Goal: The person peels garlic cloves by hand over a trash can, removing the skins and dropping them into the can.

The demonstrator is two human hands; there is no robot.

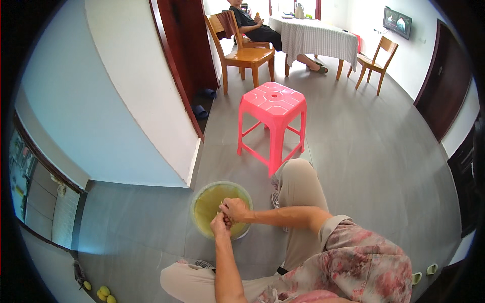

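Working something small over a round translucent plastic basin [199, 218] of yellowish contents on the grey floor.

The left hand [220, 223] and right hand [235, 208] are meeting above it, fingers pinching a piece too small to identify; likely peeling, needing steady fingertip pulls.

Grey floor [374, 151] fills the frame centre and right. A pale blue wall [91, 111] occupies the upper left. A pink plastic stool [273, 108] stands at centre. Wooden chairs [242, 53] and a cloth-covered table [313, 35] stand at top; dark doors [447, 86] at right.
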